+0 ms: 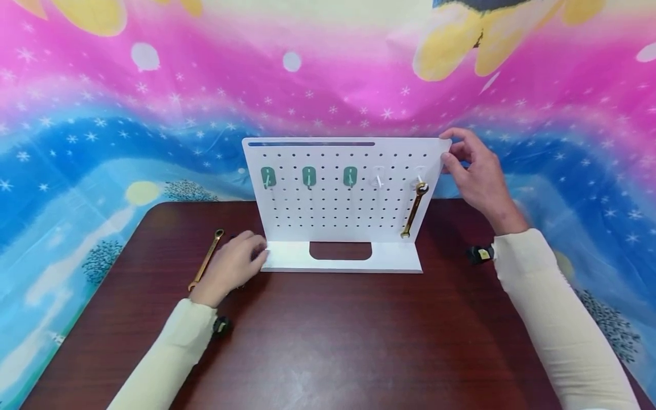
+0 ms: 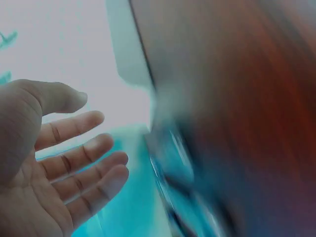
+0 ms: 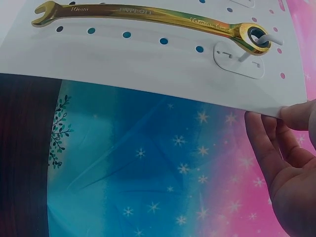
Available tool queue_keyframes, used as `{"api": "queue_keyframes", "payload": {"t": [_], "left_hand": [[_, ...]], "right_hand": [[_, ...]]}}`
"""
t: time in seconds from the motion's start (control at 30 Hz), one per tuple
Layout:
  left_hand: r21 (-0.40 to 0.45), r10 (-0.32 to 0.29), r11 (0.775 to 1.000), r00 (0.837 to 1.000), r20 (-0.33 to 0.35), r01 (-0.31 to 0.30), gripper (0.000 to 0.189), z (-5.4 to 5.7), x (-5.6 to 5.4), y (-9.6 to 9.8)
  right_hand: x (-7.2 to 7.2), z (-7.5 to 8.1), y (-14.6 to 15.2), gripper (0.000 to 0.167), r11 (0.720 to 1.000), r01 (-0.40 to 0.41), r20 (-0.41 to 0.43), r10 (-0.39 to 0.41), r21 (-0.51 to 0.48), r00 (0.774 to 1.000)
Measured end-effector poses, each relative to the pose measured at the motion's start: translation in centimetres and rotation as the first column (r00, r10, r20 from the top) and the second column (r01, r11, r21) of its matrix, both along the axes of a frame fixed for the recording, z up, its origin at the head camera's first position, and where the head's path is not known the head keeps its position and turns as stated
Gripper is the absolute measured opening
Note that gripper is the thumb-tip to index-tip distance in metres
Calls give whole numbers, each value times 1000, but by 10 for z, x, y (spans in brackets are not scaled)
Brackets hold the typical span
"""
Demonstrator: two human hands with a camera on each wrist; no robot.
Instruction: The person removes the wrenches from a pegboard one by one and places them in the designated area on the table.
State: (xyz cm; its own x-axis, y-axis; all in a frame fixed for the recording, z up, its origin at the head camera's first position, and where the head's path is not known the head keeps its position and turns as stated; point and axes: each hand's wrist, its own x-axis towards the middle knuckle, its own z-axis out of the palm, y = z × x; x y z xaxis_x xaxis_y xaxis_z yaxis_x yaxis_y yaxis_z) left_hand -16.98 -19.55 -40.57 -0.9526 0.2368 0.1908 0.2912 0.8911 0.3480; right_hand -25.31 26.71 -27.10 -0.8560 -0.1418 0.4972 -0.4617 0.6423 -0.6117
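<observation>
A white pegboard [image 1: 328,193] stands upright on its flat base in the head view. At its top right corner my right hand [image 1: 474,171] pinches the board's edge between thumb and fingers, as the right wrist view also shows. A golden combination wrench [image 3: 148,14], marked 10mm, hangs by its ring end from a white hook [image 3: 244,57] near that edge. Beside the base's left end is my left hand [image 1: 233,263], its fingers loosely extended and holding nothing; whether they touch the base I cannot tell. Another golden wrench [image 1: 207,256] lies on the table, left of this hand.
Three green hooks [image 1: 309,176] and a clear-backed hook [image 1: 378,176] sit on the board in a row with the wrench's hook. Beneath is a dark red-brown table [image 1: 318,330]. A patterned pink and blue cloth [image 1: 328,68] hangs behind. Something shiny [image 2: 182,182] is blurred in the left wrist view.
</observation>
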Motion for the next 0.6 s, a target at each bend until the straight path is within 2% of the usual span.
{"api": "queue_keyframes", "payload": {"t": [0.1,0.17,0.33,0.47,0.6], "left_hand": [[63,-90,994,996,7,90,16,4,-6,34],[117,-168,979,986,3,166,14,7,-10,54],[237,-349,908,937,-28,345,14,8,-19,103],[278,-411,872,911,-30,402,16,5,-24,136],[333,-429,852,903,4,403,16,4,-28,163]], "right_hand": [[1,1,1,40,1000,4,17,-4,6,1000],[1,2,1,41,1000,5,22,-6,7,1000],[0,2,0,41,1000,11,29,-12,8,1000],[-1,1,0,41,1000,1,33,-1,-5,999],[0,1,-1,40,1000,-4,25,4,-18,1000]]}}
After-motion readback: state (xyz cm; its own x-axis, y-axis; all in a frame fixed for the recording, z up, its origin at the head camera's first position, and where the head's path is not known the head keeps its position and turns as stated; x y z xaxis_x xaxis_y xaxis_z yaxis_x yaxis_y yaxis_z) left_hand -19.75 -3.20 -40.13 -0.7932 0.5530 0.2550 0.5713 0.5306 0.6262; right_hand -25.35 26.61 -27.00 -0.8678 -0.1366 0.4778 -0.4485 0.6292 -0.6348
